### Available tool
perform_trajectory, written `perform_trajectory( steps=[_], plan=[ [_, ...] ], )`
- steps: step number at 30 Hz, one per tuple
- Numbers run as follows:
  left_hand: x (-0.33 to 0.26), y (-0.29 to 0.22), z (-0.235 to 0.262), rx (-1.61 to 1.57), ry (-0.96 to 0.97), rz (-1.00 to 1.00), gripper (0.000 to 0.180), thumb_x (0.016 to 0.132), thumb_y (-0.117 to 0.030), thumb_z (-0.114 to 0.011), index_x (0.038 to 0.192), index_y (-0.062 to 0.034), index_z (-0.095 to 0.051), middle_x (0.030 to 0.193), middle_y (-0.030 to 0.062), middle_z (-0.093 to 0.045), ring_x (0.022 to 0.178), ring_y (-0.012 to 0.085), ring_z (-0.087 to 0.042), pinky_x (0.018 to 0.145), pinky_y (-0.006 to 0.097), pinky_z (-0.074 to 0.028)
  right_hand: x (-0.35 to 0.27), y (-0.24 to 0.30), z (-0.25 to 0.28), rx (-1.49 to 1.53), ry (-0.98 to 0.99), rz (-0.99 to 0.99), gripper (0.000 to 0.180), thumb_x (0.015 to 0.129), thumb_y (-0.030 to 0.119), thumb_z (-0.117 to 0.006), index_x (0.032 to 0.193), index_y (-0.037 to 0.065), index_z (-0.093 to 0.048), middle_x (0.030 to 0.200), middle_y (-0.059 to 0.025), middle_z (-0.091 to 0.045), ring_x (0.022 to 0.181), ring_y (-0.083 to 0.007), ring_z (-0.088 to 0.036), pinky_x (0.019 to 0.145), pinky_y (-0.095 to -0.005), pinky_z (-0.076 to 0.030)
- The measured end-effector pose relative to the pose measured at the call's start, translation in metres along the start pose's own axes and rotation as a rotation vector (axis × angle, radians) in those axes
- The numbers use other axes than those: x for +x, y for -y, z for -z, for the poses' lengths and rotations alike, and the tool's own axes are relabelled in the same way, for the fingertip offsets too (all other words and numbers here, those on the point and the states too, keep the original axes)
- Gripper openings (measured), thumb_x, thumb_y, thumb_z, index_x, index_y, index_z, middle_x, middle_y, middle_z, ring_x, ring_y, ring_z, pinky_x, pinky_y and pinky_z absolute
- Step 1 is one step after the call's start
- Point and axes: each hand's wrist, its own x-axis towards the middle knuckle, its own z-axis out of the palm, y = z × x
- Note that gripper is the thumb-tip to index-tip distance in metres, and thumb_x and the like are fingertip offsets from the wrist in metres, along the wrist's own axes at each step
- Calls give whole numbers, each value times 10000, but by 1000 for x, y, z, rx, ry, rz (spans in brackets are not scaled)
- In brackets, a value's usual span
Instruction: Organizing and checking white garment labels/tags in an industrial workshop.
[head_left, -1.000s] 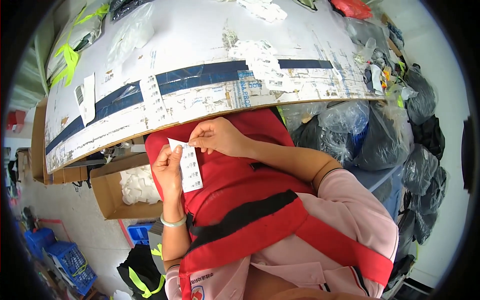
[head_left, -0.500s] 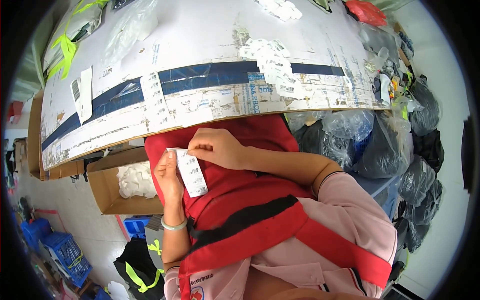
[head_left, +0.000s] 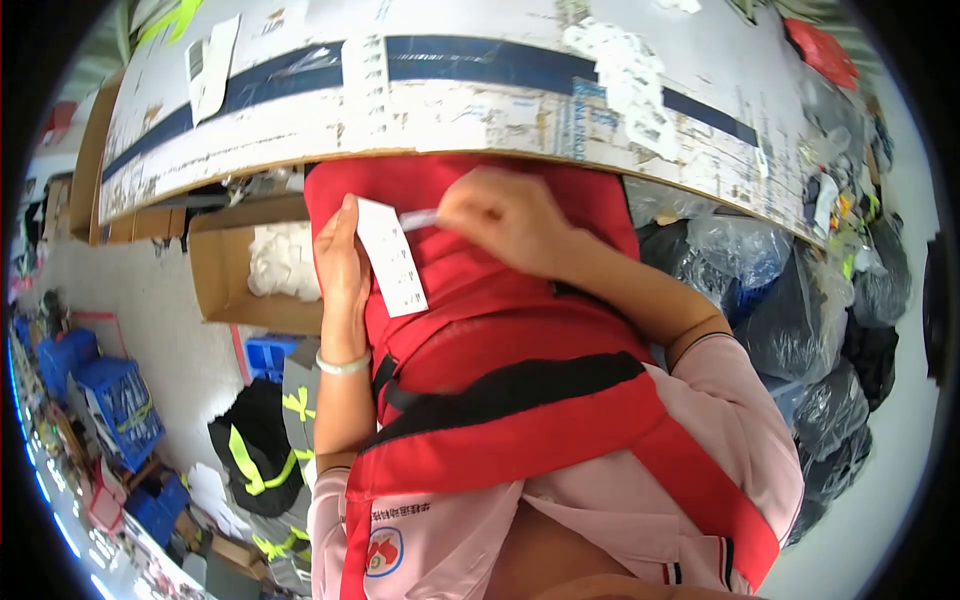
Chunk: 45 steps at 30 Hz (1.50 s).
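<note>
Floor left: cardboard box (head_left: 225, 285) holds white wads; left hand (head_left: 340, 275) pinches label (head_left: 392, 257), right hand (head_left: 500, 215) pinches strip.

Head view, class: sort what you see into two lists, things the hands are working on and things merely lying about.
In hand:
- white rectangular paper label, held by the left hand
- thin pale strip, pinched by the right hand

Lying about:
- open brown cardboard box with white stuffing
- blue plastic crates
- black plastic bags
- label-covered cardboard tabletop
</note>
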Motion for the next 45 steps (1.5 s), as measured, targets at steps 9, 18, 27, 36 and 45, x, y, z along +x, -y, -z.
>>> perform_trajectory(
  steps=[9, 18, 27, 36, 45],
  plan=[
    [14, 18, 8, 101, -31, 18, 278, 954, -251, -568, 888, -1, -670, 773, 30, -657, 634, 72, -575, 570, 203, -451, 21, -62, 36, 423, -45, -548, 170, 923, 151, -598, 962, -14, -619, 806, -55, -629, 684, -110, -622, 591, -210, -507],
    [22, 22, 11, 78, -5, 54, 233, 949, -229, -569, 887, -30, -675, 795, 39, -671, 655, 97, -611, 583, 234, -490, 44, -67, 32, 390, 5, -543, 201, 909, 162, -619, 977, -27, -626, 773, -58, -634, 647, -94, -609, 583, -198, -508],
    [20, 19, 5, 93, -32, 52, 273, 952, -252, -572, 849, -18, -668, 732, 19, -647, 592, 58, -561, 523, 198, -434, 47, -75, 24, 387, 1, -526, 189, 907, 165, -618, 978, -10, -637, 772, -57, -638, 645, -87, -608, 584, -193, -513],
    [21, 21, 6, 72, -11, 40, 269, 950, -245, -576, 869, -8, -674, 743, 19, -652, 597, 60, -562, 529, 196, -436, 47, -76, 23, 367, -6, -518, 182, 906, 167, -618, 963, -4, -640, 769, -46, -640, 643, -78, -608, 571, -192, -519],
    [21, 22, 7, 92, -32, 35, 264, 947, -241, -580, 887, -4, -679, 765, 24, -661, 622, 62, -573, 549, 200, -452, 48, -77, 22, 340, -4, -517, 188, 904, 182, -622, 958, 4, -642, 763, -41, -638, 636, -71, -602, 570, -188, -517]
  ],
)
